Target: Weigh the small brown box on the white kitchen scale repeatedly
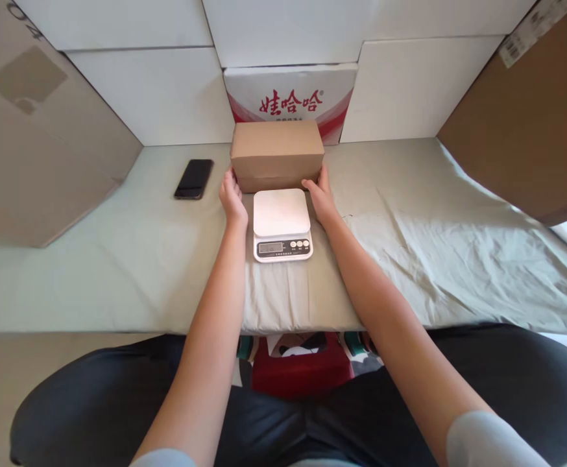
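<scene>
Nearest you, your forearms run out over your lap to the tabletop [118, 259], where your left hand [232, 198] and right hand [320, 194] press open-palmed against the two ends of the brown cardboard box [277, 154]. The box sits on the cloth, touching the back edge of the white scale [282, 224], whose platform is bare, so weighing looks not yet done. There's open room to the right; a phone [194, 178] lies left, and cartons [290, 97] wall in the back.

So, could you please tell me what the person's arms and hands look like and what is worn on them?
Both forearms are bare down to the left hand and right hand. Pale grey-blue sleeves end near the elbows. No gloves, watch, bracelet or rings show; the fingers are partly hidden, so small rings cannot be ruled out.
</scene>
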Demonstrator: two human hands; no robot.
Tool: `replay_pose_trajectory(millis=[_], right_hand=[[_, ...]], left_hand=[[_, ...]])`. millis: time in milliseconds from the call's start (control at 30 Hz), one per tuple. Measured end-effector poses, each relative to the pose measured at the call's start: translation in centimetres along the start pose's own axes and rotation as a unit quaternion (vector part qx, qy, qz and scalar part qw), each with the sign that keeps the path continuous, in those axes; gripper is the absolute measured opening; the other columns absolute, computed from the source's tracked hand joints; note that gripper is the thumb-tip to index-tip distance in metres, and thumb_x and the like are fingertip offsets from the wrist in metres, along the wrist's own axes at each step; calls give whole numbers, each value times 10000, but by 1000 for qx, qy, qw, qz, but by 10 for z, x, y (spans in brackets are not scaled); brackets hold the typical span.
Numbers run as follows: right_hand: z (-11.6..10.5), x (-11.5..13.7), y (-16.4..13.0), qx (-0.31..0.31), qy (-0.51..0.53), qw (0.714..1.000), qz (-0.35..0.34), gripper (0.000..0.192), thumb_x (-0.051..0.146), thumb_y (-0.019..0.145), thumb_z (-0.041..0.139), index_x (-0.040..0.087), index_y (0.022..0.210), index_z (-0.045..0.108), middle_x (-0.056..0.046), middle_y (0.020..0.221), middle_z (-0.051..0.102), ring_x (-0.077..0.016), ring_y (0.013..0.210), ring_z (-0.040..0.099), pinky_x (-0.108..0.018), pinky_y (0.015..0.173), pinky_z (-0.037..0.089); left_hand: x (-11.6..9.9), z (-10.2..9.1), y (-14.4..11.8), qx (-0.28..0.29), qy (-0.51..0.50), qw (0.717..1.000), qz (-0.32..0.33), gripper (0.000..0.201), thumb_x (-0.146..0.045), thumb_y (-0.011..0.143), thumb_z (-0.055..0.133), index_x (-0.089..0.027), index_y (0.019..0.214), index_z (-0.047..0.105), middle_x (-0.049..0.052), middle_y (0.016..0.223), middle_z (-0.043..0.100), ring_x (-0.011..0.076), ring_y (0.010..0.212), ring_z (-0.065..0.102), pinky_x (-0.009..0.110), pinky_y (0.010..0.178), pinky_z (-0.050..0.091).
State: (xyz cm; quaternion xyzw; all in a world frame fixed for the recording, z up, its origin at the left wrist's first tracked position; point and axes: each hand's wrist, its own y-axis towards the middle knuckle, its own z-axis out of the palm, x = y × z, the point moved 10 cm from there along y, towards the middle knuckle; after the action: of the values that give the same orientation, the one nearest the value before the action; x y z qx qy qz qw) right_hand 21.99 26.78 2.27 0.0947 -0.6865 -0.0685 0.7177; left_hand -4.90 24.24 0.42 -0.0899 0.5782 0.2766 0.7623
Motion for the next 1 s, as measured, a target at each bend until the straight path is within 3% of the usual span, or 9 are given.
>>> replay_pose_trajectory(millis=[100,233,367,567,800,1000], right_hand=[[1,17,-3,0,12,999,-34,887,468,780,621,321,1595,303,-16,1738,397,-231,1652,339,-467,1423,253],[-4,57,-18,-1,-2,992,-124,777,488,866,583,377,1589,322,-32,1625,475,-275,1609,386,-522,1380,330],[-18,79,-53,-34,-42,987,-153,682,515,869,609,354,1514,454,-71,1522,483,-319,1553,416,-563,1336,377],[-9,77,-93,2,-4,993,-121,696,520,892,595,379,1551,421,-37,1593,545,-271,1617,375,-517,1377,337],[-4,62,-93,-24,0,996,-87,659,543,895,553,364,1522,451,-44,1510,637,-299,1490,525,-518,1322,416],[-13,67,-99,-58,2,995,-77,601,536,893,554,332,1457,511,-63,1505,629,-319,1476,531,-524,1289,440]], left_hand=[[-20,1,-3,11,10,998,67,711,-721,993,471,-190,1434,643,172,1583,614,268,1530,545,406,1262,425],[-66,-6,-26,30,12,984,174,779,-793,899,570,-228,1426,665,124,1582,616,286,1558,505,411,1296,387],[-91,-27,-71,-1,1,984,179,778,-769,871,613,-222,1420,688,124,1553,648,302,1535,539,419,1280,421],[-87,-44,-120,-51,35,992,112,744,-692,908,554,-177,1424,701,159,1528,674,317,1492,588,432,1260,451],[-82,-50,-126,-58,66,992,88,769,-708,953,488,-171,1475,664,166,1559,645,307,1533,544,404,1264,445],[-80,-50,-133,-74,72,990,91,629,-568,968,509,-156,1396,717,153,1479,711,291,1442,634,401,1203,514]])
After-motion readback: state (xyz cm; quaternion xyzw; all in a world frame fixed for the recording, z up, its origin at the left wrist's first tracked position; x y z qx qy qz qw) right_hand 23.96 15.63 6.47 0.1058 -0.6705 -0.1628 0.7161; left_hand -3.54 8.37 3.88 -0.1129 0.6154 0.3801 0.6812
